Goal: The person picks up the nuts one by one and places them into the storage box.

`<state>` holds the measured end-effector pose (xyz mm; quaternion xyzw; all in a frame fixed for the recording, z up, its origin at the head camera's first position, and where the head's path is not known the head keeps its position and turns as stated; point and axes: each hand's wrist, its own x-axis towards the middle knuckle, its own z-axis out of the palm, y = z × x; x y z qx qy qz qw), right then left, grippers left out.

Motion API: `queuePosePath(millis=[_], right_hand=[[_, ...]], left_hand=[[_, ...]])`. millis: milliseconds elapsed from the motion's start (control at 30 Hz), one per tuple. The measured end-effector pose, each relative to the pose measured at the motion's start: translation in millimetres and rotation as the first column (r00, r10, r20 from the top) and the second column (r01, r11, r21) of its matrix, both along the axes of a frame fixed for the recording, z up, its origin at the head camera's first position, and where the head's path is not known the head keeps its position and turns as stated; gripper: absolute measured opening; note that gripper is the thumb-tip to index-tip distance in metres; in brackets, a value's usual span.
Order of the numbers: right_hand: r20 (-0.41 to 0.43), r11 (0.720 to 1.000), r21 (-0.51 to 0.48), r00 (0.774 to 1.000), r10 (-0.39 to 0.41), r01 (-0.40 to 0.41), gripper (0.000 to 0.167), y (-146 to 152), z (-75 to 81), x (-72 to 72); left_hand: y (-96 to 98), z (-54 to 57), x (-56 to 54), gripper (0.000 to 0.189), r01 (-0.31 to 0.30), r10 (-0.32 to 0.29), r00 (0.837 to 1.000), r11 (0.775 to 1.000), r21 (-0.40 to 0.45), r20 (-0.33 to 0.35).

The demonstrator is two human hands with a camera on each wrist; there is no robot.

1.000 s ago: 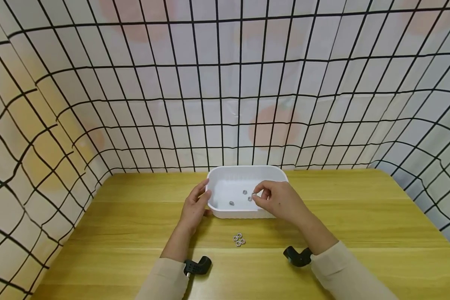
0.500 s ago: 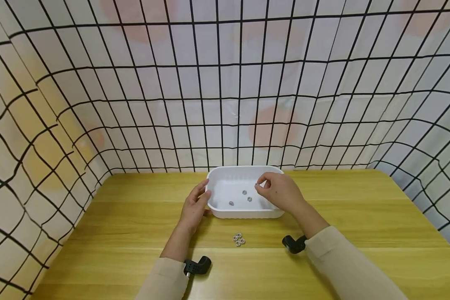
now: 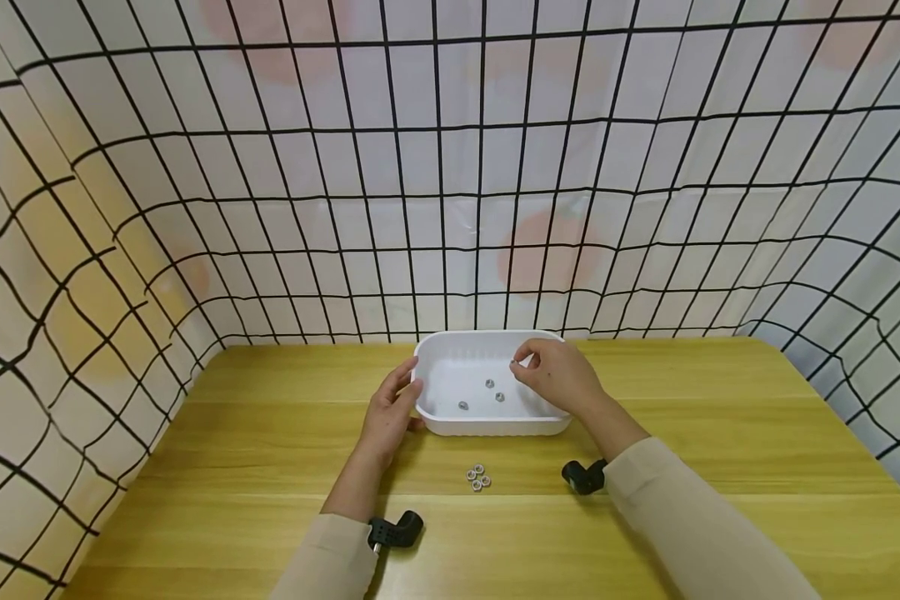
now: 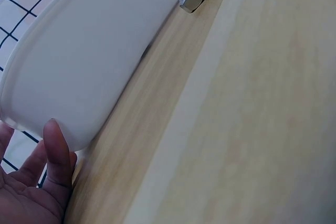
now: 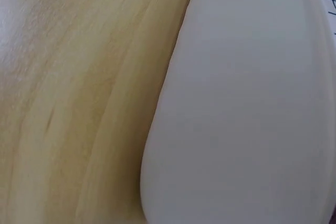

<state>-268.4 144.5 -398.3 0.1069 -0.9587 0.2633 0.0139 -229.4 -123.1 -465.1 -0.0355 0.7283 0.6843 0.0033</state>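
A white plastic tray (image 3: 450,367) stands at the back of the table, with three hex nuts (image 3: 499,397) lying inside. At its left end, my left hand (image 3: 385,417) rests against the outside; in the left wrist view the thumb (image 4: 56,153) lies upright along the outer wall at the corner. Over the tray's right part, my right hand (image 3: 562,379) pinches a small nut (image 3: 513,362) between thumb and index finger, mostly hidden by the fingertips. Several more nuts (image 3: 477,477) sit in a cluster on the table in front. In the right wrist view, the tray's outer wall (image 5: 236,103) hides the hand.
The wooden table (image 3: 270,467) runs out to both sides of the tray. Close behind the tray rises a white sheet with a black grid (image 3: 457,225), which also encloses the left and right sides. Black wrist mounts (image 3: 397,531) sit on both forearms.
My right hand has lifted away from the nuts in the tray, moving back and slightly right with the pinched nut. My left hand and the tray have stayed in place.
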Motion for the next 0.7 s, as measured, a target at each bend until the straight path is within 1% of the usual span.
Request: queuePosePath(millis=[333,533,700], right_hand=[[-0.013,1.000,-0.019,1.000,0.004,-0.004,0.018,1.5,-6.2,-3.2],[-0.005,0.999,-0.033,1.000,0.004,-0.005,0.018,0.8,-6.1,-2.0],[-0.019,0.999,-0.049,1.000,0.011,-0.012,0.019,0.7,-4.8,-0.9]], left_hand=[[0.6,0.8,0.8,0.046,-0.006,0.006,1.000,1.000,-0.006,0.002],[0.9,0.7,0.0,0.045,-0.006,0.006,1.000,1.000,0.003,0.006],[0.7,-0.5,-0.8,0.045,-0.005,0.005,1.000,1.000,0.005,0.004]])
